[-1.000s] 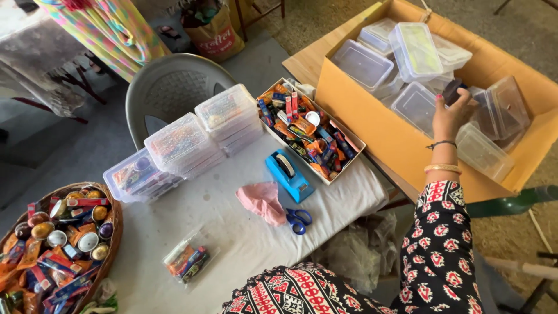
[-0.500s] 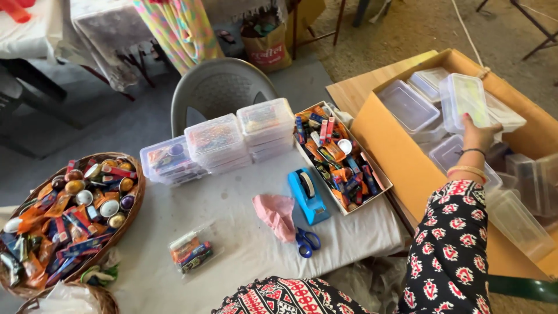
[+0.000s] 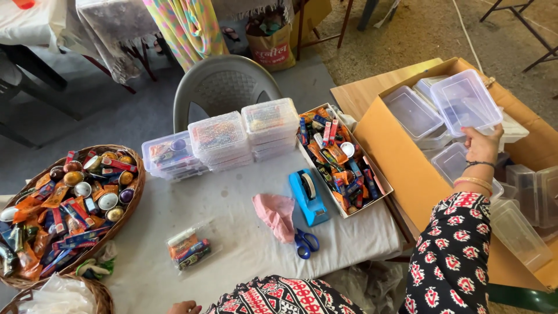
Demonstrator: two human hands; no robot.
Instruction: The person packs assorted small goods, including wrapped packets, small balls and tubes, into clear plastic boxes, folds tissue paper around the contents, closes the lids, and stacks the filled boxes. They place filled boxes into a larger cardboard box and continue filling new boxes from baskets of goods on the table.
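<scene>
My right hand grips the near edge of a clear plastic container and holds it tilted above a large cardboard box that has several more empty clear containers inside. My left hand is only a sliver at the bottom edge, fingertips near the front of the white-covered table; it seems to hold nothing. In front of me on the cloth lie a filled clear container, a pink cloth, blue scissors and a blue tape dispenser.
Stacks of filled clear containers line the table's far side. Beside them is an open box of small colourful items. A wicker basket of similar items sits at the left. A grey plastic chair stands behind the table.
My view has swung left and down. My right hand has lifted a clear container up out of the cardboard box and now holds it higher.
</scene>
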